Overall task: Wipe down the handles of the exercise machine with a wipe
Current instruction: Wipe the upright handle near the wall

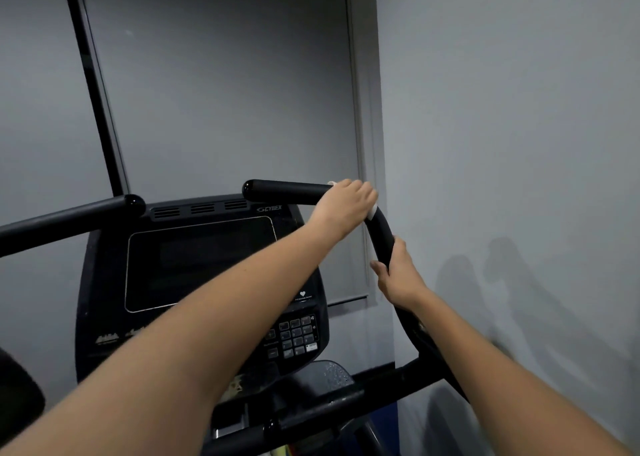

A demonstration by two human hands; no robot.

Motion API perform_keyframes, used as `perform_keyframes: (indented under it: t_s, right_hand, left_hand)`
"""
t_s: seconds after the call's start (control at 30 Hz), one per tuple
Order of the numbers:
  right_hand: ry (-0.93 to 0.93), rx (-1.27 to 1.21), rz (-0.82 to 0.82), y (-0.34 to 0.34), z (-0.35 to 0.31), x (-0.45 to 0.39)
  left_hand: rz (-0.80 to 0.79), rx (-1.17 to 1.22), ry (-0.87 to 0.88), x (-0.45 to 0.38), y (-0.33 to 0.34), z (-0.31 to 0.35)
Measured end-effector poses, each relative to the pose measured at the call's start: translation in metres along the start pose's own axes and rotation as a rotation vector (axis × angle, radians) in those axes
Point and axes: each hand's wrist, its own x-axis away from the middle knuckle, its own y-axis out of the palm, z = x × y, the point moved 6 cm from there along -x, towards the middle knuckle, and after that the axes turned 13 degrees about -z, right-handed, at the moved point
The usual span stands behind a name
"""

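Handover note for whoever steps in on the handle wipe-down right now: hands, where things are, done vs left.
Left hand: wrapped over the bend of the right handle, pressing the white wipe against it; only the wipe's edges show under the fingers.
Right hand: grips the same handle lower down, steadying it, no wipe.
Left handle: off to the left of the console, no hand on it.
Done: cannot tell how much of the right handle is already wiped.
Left: finish the right handle, probably including where the right hand grips, then likely the left handle.
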Motion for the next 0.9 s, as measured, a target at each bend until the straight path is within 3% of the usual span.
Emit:
perform_keyframes:
  t_s: [0.1, 0.2, 0.4, 0.77, 0.9]
  right_hand:
    - [0.0, -0.03, -0.006, 0.0, 0.001, -0.001]
    - [0.003, -0.06, -0.035, 0.001, 0.0, 0.0]
    - [0.041, -0.052, -0.009, 0.002, -0.001, 0.0]
    - [0.035, -0.031, 0.014, 0.002, 0.002, -0.003]
    - [0.033, -0.043, -0.01, 0.001, 0.002, -0.002]
  left_hand:
    - [0.037, 0.086, 0.039, 0.01, 0.0, -0.013]
    - [0.01, 0.3, -0.046, 0.035, 0.012, -0.057]
    - [0.097, 0.249, -0.111, 0.095, 0.039, -0.108]
    - [0.05, 0.172, 0.011, 0.011, 0.006, -0.024]
    - [0.024, 0.268, 0.067, 0.02, 0.009, -0.039]
